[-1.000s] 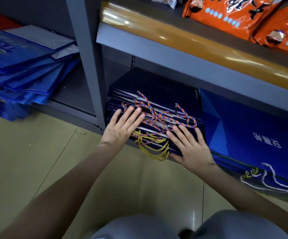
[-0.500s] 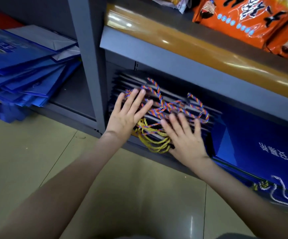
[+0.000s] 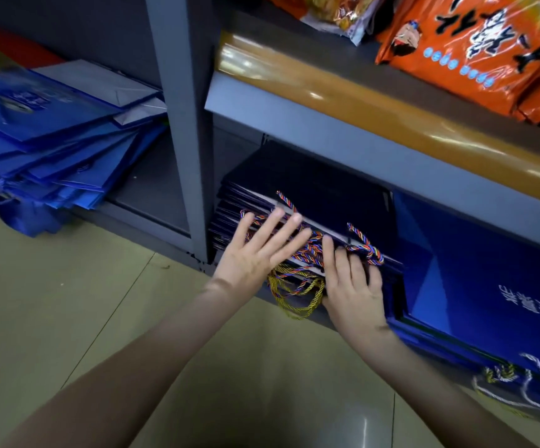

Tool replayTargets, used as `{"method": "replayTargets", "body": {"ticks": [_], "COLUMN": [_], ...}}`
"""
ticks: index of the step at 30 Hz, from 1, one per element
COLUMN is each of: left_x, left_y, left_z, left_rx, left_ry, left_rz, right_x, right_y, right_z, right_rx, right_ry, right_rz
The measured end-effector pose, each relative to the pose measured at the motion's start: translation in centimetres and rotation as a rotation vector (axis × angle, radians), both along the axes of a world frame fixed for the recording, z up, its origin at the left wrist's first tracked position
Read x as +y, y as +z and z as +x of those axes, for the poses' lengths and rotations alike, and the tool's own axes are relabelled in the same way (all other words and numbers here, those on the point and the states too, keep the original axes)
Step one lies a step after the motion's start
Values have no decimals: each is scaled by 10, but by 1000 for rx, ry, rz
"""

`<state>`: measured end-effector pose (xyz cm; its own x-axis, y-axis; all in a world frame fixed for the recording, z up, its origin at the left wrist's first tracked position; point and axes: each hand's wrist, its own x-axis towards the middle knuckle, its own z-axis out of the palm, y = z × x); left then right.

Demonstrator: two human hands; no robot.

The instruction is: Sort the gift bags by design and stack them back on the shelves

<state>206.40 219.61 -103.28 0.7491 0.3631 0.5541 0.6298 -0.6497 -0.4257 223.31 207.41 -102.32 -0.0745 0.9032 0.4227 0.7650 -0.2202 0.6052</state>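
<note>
Right hand [image 3: 356, 295] fingers have curled in a bit, grip unclear. Left hand [image 3: 255, 257] lies flat, splayed on navy gift bags [image 3: 310, 189], centre frame, bottom shelf [image 3: 152, 202]. Probably light, stiff, slippery paper, so push edges, not cords [image 3: 365, 250].

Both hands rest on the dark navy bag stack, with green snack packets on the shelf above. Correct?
No: head view shows orange snack packets, not green. The left hand and right hand do rest on the dark navy bag stack.

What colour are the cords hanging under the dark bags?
Golden yellow cords, seen in head view.
</note>
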Motion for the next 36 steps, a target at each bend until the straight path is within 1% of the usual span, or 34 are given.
{"method": "replayTargets", "body": {"ticks": [3, 5, 7, 9, 11, 14, 16, 19, 20, 22, 23, 25, 28, 30, 31, 32, 34, 35, 36], "left_x": [-1, 3, 12, 23, 31, 33, 24, -1, -9, -21, -27, -35, -33, -28, -26, -24, -23, -24, -26], "left_y": [13, 19, 26, 34, 50, 61, 40, -14, -22, -17, -9, 7, 28, 36, 38, 38, 39, 38, 36], "left_z": [8, 10, 11, 12, 17, 27, 25, 10, 8, 11, 13, 11, -5, -14, -16, -17, -14, -11, -8], "left_rx": [103, 124, 73, 14, 18, 35, 31, 9, 6, 24, 41, 51, -92, -152, -170, -196, -252, -267, -275], "left_ry": [0, -41, -100, -132, -122, -87, -45, 12, 50, 122, 135, 74, -105, -205, -240, -268, -294, -289, -286], "left_rz": [-81, -104, -104, -62, -39, -92, -107, -134, -156, -232, -287, -368, -488, -534, -536, -529, -500, -475, -445], "right_x": [2, 4, 7, 13, 20, 27, 20, -1, -7, -13, -14, -18, -23, -25, -25, -24, -18, -13, -8], "right_y": [-1, 3, 12, 27, 44, 51, 29, -19, -24, -16, -6, 15, 43, 55, 60, 63, 67, 69, 70], "right_z": [1, 1, 3, 7, 16, 26, 23, 12, 9, 9, 8, 4, 2, 13, 19, 26, 35, 40, 45], "right_rx": [-46, -87, -34, 36, 88, 46, -5, -10, -20, -12, 43, 210, 436, 610, 701, 785, 921, 976, 1022], "right_ry": [4, 5, 32, 73, 83, 66, 55, 103, 110, 125, 136, 192, 313, 407, 412, 384, 259, 181, 110], "right_rz": [8, -2, -14, -7, 14, 38, 2, -81, -106, -137, -151, -124, -40, -42, -37, -13, 47, 28, -44]}}
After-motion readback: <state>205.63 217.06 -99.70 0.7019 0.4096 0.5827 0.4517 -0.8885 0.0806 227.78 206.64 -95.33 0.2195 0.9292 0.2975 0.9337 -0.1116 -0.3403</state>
